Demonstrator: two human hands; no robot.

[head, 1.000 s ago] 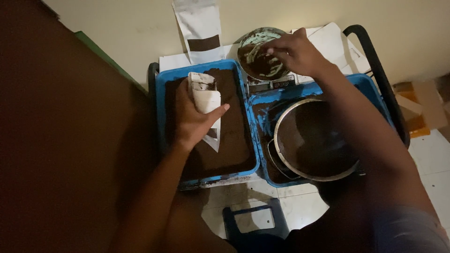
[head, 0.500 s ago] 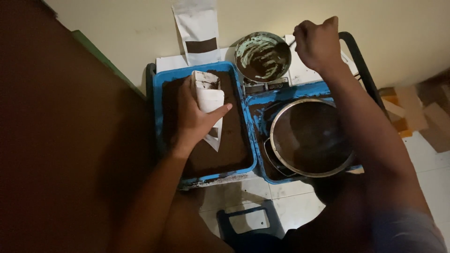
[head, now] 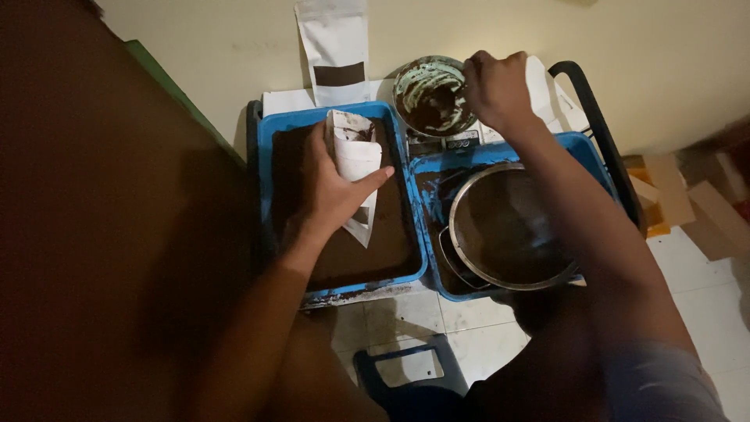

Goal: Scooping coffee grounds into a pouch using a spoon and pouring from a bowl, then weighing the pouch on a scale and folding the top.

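Note:
My left hand [head: 332, 191] grips a small white pouch [head: 355, 152] with its top open, held over brown powder [head: 375, 250] that fills the left blue tray [head: 266, 133]. My right hand [head: 496, 86] is closed in a fist at the right rim of a small round bowl [head: 428, 94] smeared with brown powder. It seems to grip a thin spoon, which is mostly hidden in the fist. The bowl rests on a small scale [head: 461, 142] behind the trays.
A large round metal pan [head: 508, 227] sits in the right blue tray [head: 584, 144]. A taller white pouch with a dark band [head: 337, 47] leans on the wall. A black handle [head: 598, 117], cardboard boxes [head: 676, 195], a blue stool [head: 406, 375] and a dark wooden panel [head: 101, 234] surround the trays.
My right hand lifted from inside the bowl to its right side and now sits at the bowl's right rim. My left hand and the pouch have stayed in place.

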